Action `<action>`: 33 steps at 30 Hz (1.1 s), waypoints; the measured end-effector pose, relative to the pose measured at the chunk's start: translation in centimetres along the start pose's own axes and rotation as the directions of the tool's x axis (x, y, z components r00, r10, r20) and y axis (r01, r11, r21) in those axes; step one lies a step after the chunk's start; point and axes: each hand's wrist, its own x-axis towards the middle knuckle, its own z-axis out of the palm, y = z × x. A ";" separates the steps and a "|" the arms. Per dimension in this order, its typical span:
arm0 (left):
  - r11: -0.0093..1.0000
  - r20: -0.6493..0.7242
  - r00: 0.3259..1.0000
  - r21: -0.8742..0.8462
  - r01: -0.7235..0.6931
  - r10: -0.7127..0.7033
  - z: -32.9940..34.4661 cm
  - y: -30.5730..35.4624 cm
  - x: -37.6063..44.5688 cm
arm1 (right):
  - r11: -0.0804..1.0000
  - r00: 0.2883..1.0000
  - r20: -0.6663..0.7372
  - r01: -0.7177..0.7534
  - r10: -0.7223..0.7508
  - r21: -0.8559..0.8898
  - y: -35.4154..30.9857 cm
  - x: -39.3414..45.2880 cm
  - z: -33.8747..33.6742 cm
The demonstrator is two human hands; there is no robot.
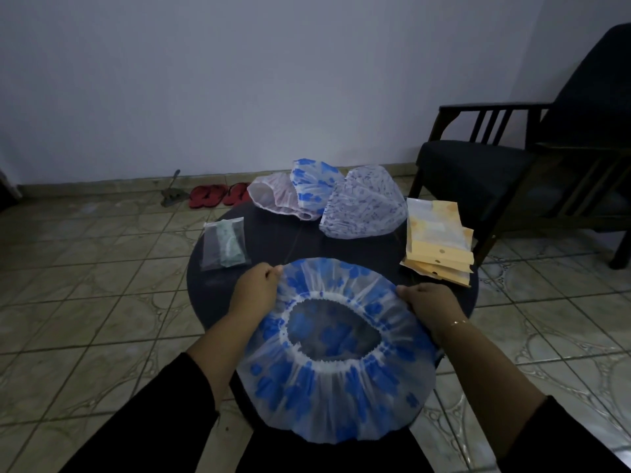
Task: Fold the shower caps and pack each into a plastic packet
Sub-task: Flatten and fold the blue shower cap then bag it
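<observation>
Round dark desk (pixel 273 233): left hand (pixel 254 290) and right hand (pixel 428 307) pinch the blue shower cap (pixel 336 380) at opposite rims. Advise folding evenly across the elastic opening.

Single head-worn view, wide-angle, looking forward and steeply down from above a round dark table (pixel 211 295). Close over the near edge, where the left hand (pixel 254 290) and right hand (pixel 432 307) enter from the bottom. Farther up the frame: tiled floor (pixel 85 285), pale wall (pixel 239 80), dark armchair (pixel 512 158) at right. Straight lines bowed near the edges.
</observation>
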 end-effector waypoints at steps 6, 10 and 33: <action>0.966 -0.076 0.997 0.259 0.015 0.005 0.6 0.2 -1.1 | 0.899 0.960 -0.108 0.197 -0.257 -0.391 -0.2 -0.6 1.5; 0.748 0.021 0.794 0.320 -0.581 0.608 1.0 0.5 -1.9 | 0.531 0.790 -0.035 0.378 -0.612 -0.759 0.0 -2.4 3.0; 0.704 0.251 0.962 0.663 -0.254 0.111 -0.1 3.8 -1.2 | 0.768 0.984 0.000 0.137 -0.176 -0.626 1.3 -1.0 2.3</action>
